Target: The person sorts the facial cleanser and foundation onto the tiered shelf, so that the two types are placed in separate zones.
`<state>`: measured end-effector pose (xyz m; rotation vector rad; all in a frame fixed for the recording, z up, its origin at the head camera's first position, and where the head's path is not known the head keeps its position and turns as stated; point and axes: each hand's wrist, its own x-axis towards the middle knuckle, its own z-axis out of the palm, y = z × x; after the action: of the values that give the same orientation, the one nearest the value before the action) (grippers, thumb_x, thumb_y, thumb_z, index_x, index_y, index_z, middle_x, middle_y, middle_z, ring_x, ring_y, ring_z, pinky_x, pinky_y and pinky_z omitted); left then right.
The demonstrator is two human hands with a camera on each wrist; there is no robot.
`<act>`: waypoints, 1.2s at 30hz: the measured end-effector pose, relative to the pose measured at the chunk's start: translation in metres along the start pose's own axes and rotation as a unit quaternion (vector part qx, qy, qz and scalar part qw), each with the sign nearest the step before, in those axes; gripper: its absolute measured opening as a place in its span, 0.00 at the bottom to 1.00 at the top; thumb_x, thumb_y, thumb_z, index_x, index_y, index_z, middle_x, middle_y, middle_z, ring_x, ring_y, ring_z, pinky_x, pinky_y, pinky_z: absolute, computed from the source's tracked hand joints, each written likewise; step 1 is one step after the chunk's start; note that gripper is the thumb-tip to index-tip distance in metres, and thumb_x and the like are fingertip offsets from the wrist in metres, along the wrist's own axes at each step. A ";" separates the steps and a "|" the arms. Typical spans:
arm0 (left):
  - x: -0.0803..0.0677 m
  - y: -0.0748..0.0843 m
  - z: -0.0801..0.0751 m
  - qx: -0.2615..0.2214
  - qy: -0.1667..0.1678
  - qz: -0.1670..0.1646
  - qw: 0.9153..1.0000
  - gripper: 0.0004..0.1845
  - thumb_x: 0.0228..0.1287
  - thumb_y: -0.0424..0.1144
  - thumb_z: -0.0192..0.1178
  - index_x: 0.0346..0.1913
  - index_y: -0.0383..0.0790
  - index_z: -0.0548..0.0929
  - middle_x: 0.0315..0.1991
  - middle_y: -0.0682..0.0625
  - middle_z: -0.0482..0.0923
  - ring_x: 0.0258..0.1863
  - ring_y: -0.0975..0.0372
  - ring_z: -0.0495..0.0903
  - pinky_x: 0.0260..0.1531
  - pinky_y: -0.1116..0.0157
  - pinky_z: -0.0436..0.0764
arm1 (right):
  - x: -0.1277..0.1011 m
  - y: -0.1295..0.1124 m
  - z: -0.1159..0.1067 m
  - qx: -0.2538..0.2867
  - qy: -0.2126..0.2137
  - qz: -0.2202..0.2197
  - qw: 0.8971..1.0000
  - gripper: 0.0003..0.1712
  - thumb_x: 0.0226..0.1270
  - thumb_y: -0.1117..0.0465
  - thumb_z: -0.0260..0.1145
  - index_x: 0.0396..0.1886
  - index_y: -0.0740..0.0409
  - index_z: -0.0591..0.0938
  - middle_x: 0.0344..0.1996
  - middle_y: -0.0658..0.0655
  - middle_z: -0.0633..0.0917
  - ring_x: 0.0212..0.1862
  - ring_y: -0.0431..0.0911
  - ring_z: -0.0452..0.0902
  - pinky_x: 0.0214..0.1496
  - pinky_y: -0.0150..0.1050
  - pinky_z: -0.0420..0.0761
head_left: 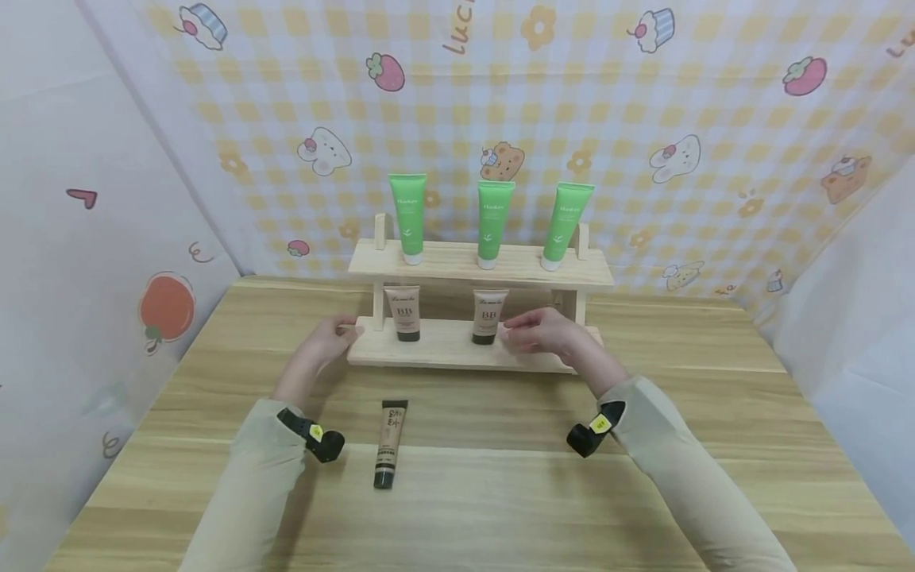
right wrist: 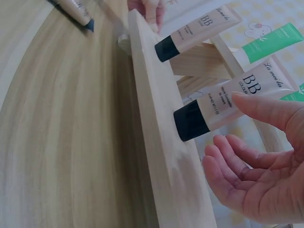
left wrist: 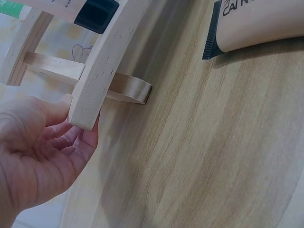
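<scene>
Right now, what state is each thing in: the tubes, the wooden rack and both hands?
Green tubes: three, upright on caps, top shelf.
BB tubes: two, upright on caps, lower shelf.
Loose tube: lying flat on the table, untouched.
Wooden rack: standing on the table.
Left hand: thumb and fingers gripping the lower shelf's left end.
Right hand: open, fingers relaxed beside the right BB tube, holding nothing.

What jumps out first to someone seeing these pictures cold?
A small two-tier wooden rack at the back of the table carries three green tubes on top and two beige BB tubes below. The left hand grips the lower shelf's end; the right hand hovers open beside it.
</scene>
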<state>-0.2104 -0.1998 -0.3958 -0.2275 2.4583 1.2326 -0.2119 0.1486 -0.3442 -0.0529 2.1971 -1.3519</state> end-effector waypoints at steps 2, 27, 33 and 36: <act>0.000 0.001 0.000 0.001 0.000 -0.001 1.000 0.29 0.71 0.46 0.42 0.68 0.33 0.55 0.62 0.30 0.61 0.60 0.43 0.66 0.60 0.50 0.67 | -0.001 0.002 0.001 -0.002 -0.007 0.005 1.000 0.26 0.62 0.62 0.60 0.58 0.70 0.71 0.50 0.65 0.79 0.40 0.40 0.79 0.55 0.42 0.77; 0.002 -0.001 0.000 -0.005 -0.001 0.000 1.000 0.29 0.71 0.45 0.42 0.68 0.33 0.54 0.63 0.30 0.61 0.59 0.44 0.68 0.59 0.51 0.69 | -0.001 0.003 0.044 -0.010 -0.100 0.001 0.995 0.20 0.59 0.59 0.64 0.48 0.68 0.79 0.41 0.64 0.84 0.39 0.47 0.83 0.44 0.39 0.83; 0.003 -0.002 0.000 -0.006 0.002 0.006 1.000 0.28 0.71 0.44 0.42 0.68 0.32 0.54 0.62 0.30 0.62 0.58 0.44 0.69 0.57 0.52 0.70 | 0.002 0.002 0.057 -0.018 -0.111 0.005 0.994 0.20 0.59 0.59 0.64 0.48 0.68 0.79 0.42 0.64 0.84 0.42 0.51 0.83 0.42 0.38 0.83; 0.003 -0.003 0.000 -0.004 0.004 0.008 1.000 0.28 0.71 0.44 0.42 0.68 0.32 0.55 0.61 0.29 0.63 0.58 0.44 0.69 0.58 0.52 0.70 | 0.004 0.002 0.062 -0.027 -0.115 0.003 0.993 0.20 0.59 0.59 0.64 0.48 0.68 0.79 0.41 0.62 0.84 0.42 0.50 0.83 0.42 0.38 0.83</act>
<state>-0.2120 -0.2011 -0.3989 -0.2169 2.4675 1.2501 -0.1854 0.0979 -0.3687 -0.2129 2.0376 -1.2180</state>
